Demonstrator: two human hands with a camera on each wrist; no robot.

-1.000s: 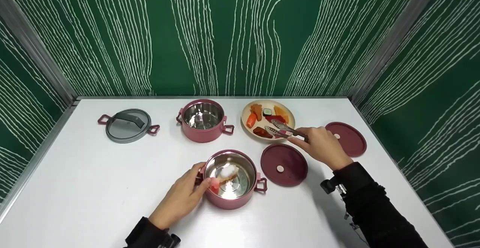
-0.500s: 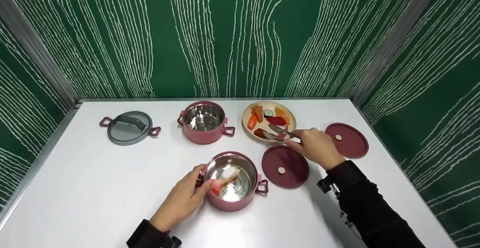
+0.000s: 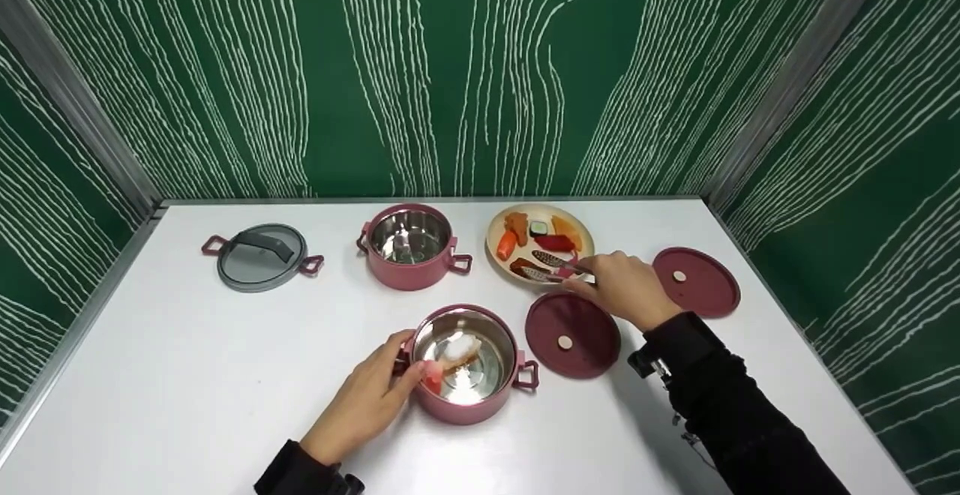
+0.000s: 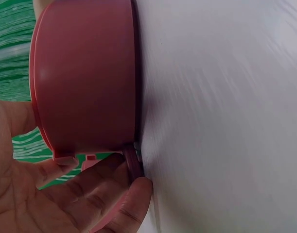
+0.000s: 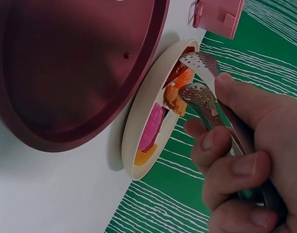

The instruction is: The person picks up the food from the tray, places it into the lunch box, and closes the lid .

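Note:
My left hand point(image 3: 364, 401) grips the left side of the near pink pot point(image 3: 461, 411), thumb over its rim and fingers at its handle point(image 4: 132, 162). Inside that pot lies a white-topped food piece point(image 3: 463, 346) with a red-pink piece point(image 3: 433, 376) beside my thumb. With my right hand point(image 3: 626, 290) I hold metal tongs point(image 5: 199, 99), their perforated ends apart over the near part of a cream plate point(image 3: 493, 232). A dark brown food piece point(image 3: 520, 263) and a pink piece point(image 3: 562, 271) lie by the tong ends; whether they touch, I cannot tell.
The plate also bears a drumstick point(image 3: 516, 226), a sushi roll point(image 3: 538, 229) and other play food. A second pink pot point(image 3: 409, 276) stands at the back. Left of it lies a grey lid point(image 3: 255, 266). Two maroon lids point(image 3: 581, 356) point(image 3: 694, 289) lie at the right.
My right hand has moved a little left, bringing the tong ends nearer the plate's front, by the brown piece. My left hand keeps its hold on the near pot.

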